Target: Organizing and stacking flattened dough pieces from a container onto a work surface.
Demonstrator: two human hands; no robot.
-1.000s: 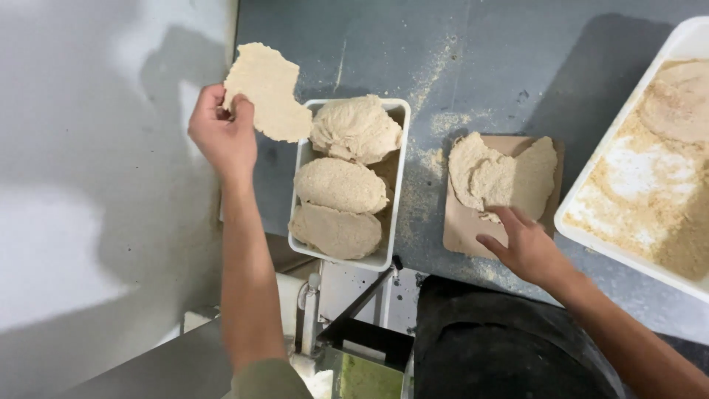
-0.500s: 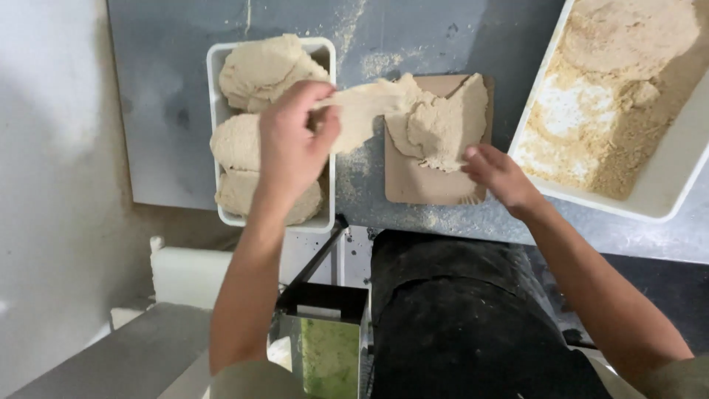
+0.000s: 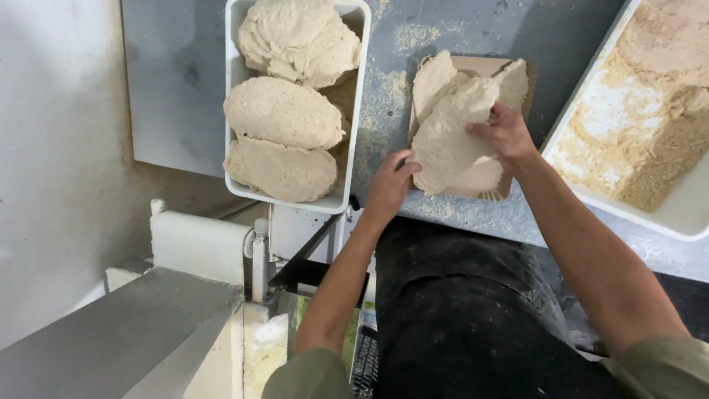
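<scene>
Both hands were closed on one cutlet (image 3: 447, 140): left hand (image 3: 389, 185) at its lower edge, right hand (image 3: 504, 133) pinching the upper edge, over the board (image 3: 491, 181).

We are looking down at a food-preparation workstation, most likely a commercial kitchen. A grey metal worktop (image 3: 458, 22) is dusted with crumbs. A white rectangular tray (image 3: 353, 133) holds several breaded flat pieces (image 3: 284, 111), and a larger white tray (image 3: 687, 214) is full of loose breadcrumbs (image 3: 650, 125). A small brown board (image 3: 487, 177) carries more pale pieces (all the same sort). Plain bare walls and metal fittings (image 3: 295, 273) below the bench fit a working kitchen rather than a home.
</scene>
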